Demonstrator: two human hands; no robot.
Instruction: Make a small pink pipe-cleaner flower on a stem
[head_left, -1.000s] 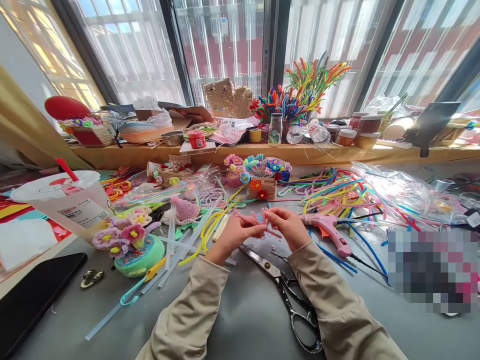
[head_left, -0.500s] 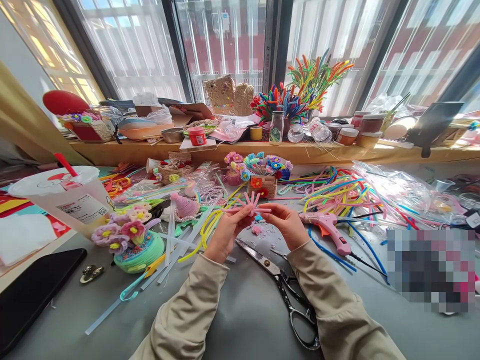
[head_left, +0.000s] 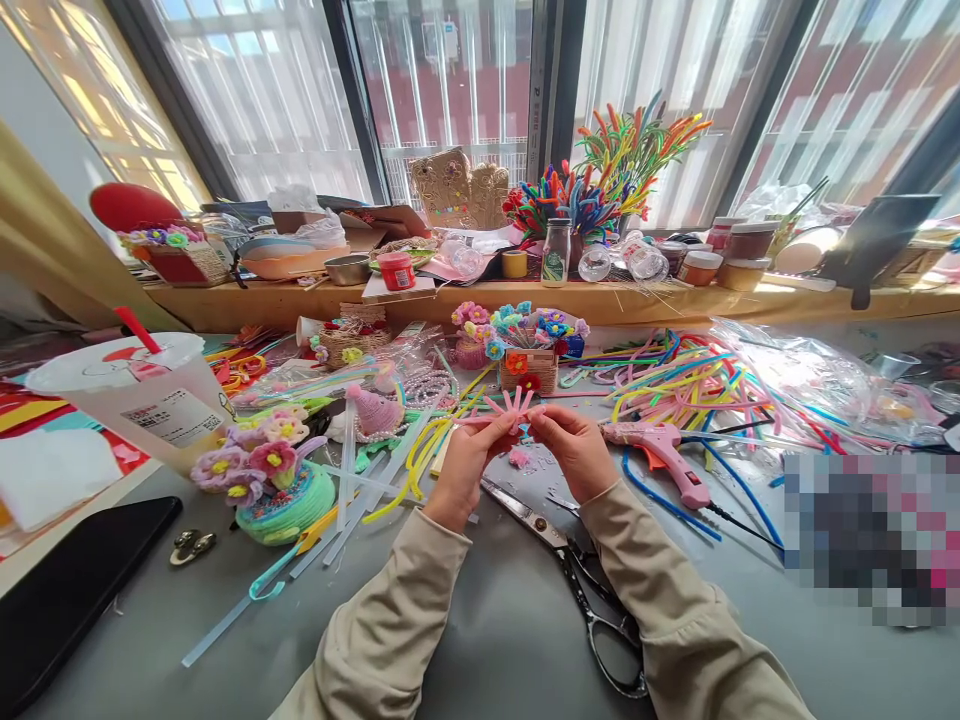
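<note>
Between my fingers, above the middle of the table, is a bundle of pink pipe cleaners (head_left: 517, 400) whose short ends fan upward. My left hand (head_left: 471, 455) is closed, thumb and fingers pinching the bundle from the left. On the other side my right hand (head_left: 574, 445) pinches its right part, fingertips close to the left thumb. The fingers hide the bundle's centre. Below the hands lie large black-handled scissors (head_left: 559, 545), blades pointing up and left. A pink glue gun (head_left: 667, 455) rests just right of my right hand.
A pile of coloured pipe cleaners (head_left: 690, 380) spreads at the back right. At left stand a lidded drink cup (head_left: 142, 390) and a green fuzzy flower pot (head_left: 289, 505), near clear glue sticks (head_left: 360, 500) and a black phone (head_left: 82, 590). A small flower basket (head_left: 529, 370) stands behind my hands.
The right fingertips have come in closer to the left thumb at the pink bundle. The whole view has shifted slightly, so things appear a little farther right.
</note>
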